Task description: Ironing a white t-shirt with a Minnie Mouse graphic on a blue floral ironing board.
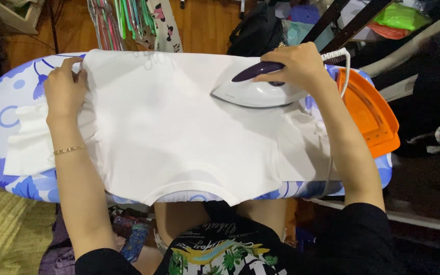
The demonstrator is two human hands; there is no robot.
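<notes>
White T-shirt (179, 132) lies flat on a blue-flowered ironing board (6, 102); right hand (294, 66) grips the iron (255, 91), left hand (64, 86) pins the hem, wooden floor (199, 25) beyond.

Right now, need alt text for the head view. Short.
Seen from above, a person's right hand presses a white and purple iron onto a white T-shirt spread on a blue-flowered ironing board, while the left hand pins the shirt's far corner. An orange iron rest sits at the board's right end.
</notes>
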